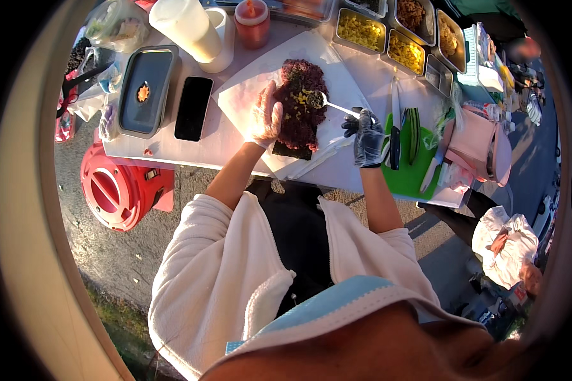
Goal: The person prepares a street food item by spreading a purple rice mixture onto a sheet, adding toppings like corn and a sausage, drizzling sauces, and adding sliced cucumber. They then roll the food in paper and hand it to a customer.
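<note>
My right hand (pixel 366 138), in a black glove under a clear plastic one, grips the handle of a spoon (pixel 338 105). The spoon's bowl carries a dark, grainy filling and hovers over or rests on the purple rice (pixel 302 131); I cannot tell which. That rice is spread over a dark seaweed sheet (pixel 291 151), whose bare lower edge shows. Yellow bits and dark crumbs lie across its middle. My left hand (pixel 265 116), in a clear plastic glove, lies flat at the rice's left edge with thumb apart, holding nothing. White paper (pixel 240 97) lies underneath.
Right of the paper, knives (pixel 394 138) and cucumber strips (pixel 413 135) lie on a green cutting board (pixel 422 178). Metal trays (pixel 385 45) of fillings stand behind. A phone (pixel 194 108) and a lidded container (pixel 145 114) sit left. Below is a red drum (pixel 112 185); a person (pixel 505 245) is at right.
</note>
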The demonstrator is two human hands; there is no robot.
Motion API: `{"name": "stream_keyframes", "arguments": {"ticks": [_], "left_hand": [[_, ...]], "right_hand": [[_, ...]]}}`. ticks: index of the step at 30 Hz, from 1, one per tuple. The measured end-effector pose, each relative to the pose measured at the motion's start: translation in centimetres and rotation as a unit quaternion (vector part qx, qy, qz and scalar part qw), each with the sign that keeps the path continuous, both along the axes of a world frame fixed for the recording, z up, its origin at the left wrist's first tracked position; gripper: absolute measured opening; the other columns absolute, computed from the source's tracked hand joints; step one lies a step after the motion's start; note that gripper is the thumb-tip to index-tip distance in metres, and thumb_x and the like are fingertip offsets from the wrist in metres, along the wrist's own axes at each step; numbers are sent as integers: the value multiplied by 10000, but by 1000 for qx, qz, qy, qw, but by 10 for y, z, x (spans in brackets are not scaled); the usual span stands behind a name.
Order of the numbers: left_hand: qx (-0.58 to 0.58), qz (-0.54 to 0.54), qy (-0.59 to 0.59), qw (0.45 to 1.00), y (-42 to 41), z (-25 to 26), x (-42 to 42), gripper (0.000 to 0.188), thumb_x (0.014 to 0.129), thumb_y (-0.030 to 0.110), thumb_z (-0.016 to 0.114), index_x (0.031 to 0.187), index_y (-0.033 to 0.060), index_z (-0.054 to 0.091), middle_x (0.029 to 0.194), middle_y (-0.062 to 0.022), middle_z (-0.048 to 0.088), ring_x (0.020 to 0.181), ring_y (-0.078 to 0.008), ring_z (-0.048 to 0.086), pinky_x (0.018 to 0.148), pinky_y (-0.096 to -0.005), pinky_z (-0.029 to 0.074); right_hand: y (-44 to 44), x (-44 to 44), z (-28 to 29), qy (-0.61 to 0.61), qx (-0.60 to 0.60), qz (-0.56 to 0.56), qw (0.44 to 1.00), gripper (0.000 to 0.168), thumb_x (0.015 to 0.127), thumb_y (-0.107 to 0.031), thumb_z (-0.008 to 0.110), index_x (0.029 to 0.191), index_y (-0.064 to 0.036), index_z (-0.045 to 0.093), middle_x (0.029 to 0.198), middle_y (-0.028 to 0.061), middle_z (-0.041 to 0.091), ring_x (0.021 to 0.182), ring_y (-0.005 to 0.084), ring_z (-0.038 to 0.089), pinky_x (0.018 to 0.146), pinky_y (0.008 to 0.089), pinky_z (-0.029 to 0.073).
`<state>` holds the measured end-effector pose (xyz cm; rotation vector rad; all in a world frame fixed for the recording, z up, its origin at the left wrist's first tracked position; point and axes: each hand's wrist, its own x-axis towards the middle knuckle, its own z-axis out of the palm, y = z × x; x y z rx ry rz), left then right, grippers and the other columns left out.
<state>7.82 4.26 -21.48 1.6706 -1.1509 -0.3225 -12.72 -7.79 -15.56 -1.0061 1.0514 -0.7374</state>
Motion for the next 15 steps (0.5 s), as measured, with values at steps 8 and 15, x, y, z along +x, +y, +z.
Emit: {"name": "stream_keyframes", "arguments": {"ticks": [8,15], "left_hand": [[4,16,46,999,11,0,-6,430,898,170,429,1286,-7,372,1163,-221,468,1050,-352,492,894,-378,401],[-12,5,44,999,25,-4,-23,463,808,41,527,1259,35,421,1078,-180,493,955,-330,515,828,-381,429]], "right_hand": [[43,4,4,23,-33,37,998,235,934,-194,452,963,2,577,696,62,603,533,98,556,449,211,437],[12,-1,-4,1,-65,-45,997,269,934,-206,443,994,28,564,745,100,620,569,140,593,473,226,462]]}}
